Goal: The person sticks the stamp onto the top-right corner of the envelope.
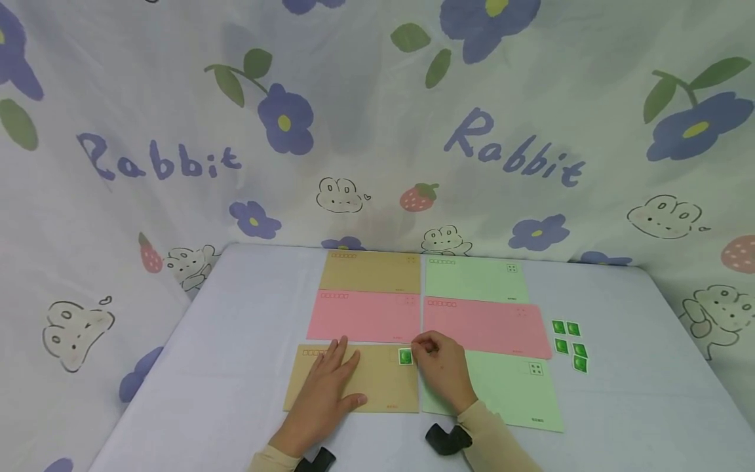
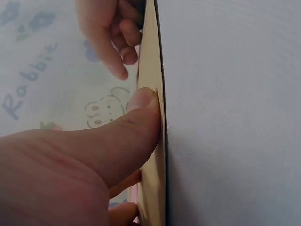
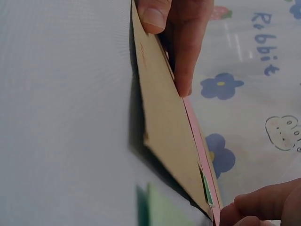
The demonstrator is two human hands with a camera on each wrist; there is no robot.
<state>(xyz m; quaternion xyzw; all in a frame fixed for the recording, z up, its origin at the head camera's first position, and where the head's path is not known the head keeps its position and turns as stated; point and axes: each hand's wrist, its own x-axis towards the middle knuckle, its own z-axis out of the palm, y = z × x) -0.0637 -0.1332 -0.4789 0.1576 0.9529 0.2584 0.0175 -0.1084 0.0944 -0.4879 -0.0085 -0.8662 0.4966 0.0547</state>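
A brown envelope (image 1: 377, 387) lies at the front left of the table, with a green stamp (image 1: 405, 356) at its upper right corner. My left hand (image 1: 327, 393) rests on the envelope's left part, fingers spread and thumb pressing near the lower edge. Beside the stamp is my right hand (image 1: 442, 367), its fingers loosely bent and fingertips close to the stamp's right edge. In the left wrist view nothing shows between the right hand's fingers (image 2: 110, 52). From the right wrist, the stamp (image 3: 205, 186) appears slightly raised at one edge. Under the right hand lies a light green envelope (image 1: 513, 393).
Several loose green stamps (image 1: 562, 345) lie at the right of the envelopes. Behind the front pair are two pink envelopes (image 1: 366, 316), another brown envelope (image 1: 371, 272) and another green one (image 1: 472, 280). A patterned curtain (image 1: 366, 131) hangs behind the white table (image 1: 218, 367).
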